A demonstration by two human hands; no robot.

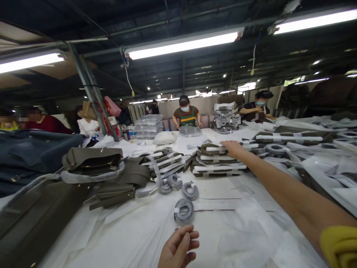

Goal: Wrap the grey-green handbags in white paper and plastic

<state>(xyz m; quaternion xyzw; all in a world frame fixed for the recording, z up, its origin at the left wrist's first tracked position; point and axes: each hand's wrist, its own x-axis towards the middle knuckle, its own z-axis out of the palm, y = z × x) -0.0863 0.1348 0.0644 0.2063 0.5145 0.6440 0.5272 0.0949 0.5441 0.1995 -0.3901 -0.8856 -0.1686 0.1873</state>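
My right hand [233, 149] reaches far forward, its fingers stretched over the top of a stack of folded olive-grey bags [219, 169] with white padding strips and clear wrap. Whether it grips the top piece cannot be made out. Near the front edge of the view, my left hand [180, 245] is held above the table with loosely curled fingers apart and nothing in them. Just beyond it lies a coiled grey strap [184, 211], bound with a white band. Farther back are several more coils, including one strap coil [190, 190].
Olive-grey bags [108, 186] lie at left, beside dark blue ones [36, 152]. Another stack of wrapped pieces [170, 162] stands at centre. Plastic-wrapped pieces crowd the right. Clear plastic sheets [251, 230] cover the near right table. Across the table, a masked person [187, 118] handles a packed bag.
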